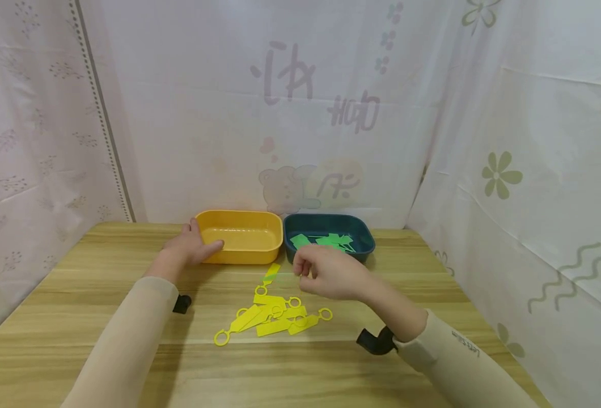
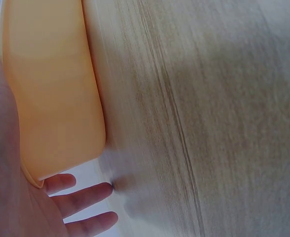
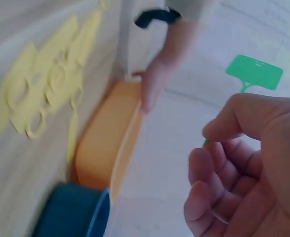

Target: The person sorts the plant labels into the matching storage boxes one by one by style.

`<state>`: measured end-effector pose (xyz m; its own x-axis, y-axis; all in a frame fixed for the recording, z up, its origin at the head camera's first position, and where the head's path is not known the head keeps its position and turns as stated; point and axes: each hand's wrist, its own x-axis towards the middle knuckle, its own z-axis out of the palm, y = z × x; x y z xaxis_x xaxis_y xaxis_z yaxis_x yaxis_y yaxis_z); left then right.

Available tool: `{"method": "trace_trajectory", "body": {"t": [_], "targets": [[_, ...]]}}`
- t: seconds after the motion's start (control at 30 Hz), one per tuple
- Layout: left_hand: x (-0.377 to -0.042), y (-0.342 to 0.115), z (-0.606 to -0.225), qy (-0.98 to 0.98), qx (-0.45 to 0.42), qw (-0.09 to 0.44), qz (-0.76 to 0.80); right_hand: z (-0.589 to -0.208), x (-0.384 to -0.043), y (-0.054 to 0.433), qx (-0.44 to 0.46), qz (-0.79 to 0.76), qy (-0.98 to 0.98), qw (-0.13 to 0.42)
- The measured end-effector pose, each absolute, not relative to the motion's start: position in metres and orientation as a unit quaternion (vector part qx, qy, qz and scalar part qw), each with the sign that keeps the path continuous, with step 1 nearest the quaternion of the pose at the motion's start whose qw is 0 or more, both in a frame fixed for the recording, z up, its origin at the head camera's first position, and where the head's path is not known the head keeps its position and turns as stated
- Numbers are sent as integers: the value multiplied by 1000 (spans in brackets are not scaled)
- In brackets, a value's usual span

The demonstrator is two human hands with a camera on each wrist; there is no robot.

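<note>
My left hand [image 1: 188, 245] rests at the left front corner of a yellow plastic bin [image 1: 270, 256], thumb along its rim. In the left wrist view its fingers [image 2: 88, 199] reach straight out past the end of the bin. With thumb and index finger, my right hand [image 1: 333, 272] pinches the thin stem of a green plastic tag [image 3: 256, 72], whose flat rectangular head stands above the fingers in the right wrist view. Below that hand, several yellow tags [image 1: 275, 326] with ring ends lie in an overlapping pile on the table.
A dark teal bin [image 1: 365, 243] stands right beside the yellow one and contains several green tags [image 1: 333, 241]. Both bins sit at the back of the wooden table [image 1: 239, 377], near a patterned curtain [image 1: 203, 102]. Another curtain hangs along the right side.
</note>
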<state>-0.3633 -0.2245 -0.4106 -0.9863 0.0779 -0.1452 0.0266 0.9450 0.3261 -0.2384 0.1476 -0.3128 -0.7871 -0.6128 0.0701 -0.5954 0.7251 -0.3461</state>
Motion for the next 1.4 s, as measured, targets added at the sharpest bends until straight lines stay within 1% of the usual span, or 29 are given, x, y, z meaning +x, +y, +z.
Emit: {"method": "trace_trajectory", "body": {"t": [0.13,0.33,0.53,0.73,0.93,1.4], "targets": [[-363,-224,-410,983,28,77,161,-303,-257,158,-299,-238,924,-2],[-361,-225,-408,983,29,77,162,-300,-287,175,-243,-281,927,-42],[-362,-225,-409,983,28,78,162,-304,-318,193,-187,-313,929,-61],[-362,-224,-409,984,27,73,161,-309,-342,211,-132,-318,936,-67],[-361,-224,-408,983,28,72,164,-314,-354,224,-102,-318,940,-67],[-362,-224,-410,984,28,69,159,-331,-367,238,-70,-302,949,-54]]}}
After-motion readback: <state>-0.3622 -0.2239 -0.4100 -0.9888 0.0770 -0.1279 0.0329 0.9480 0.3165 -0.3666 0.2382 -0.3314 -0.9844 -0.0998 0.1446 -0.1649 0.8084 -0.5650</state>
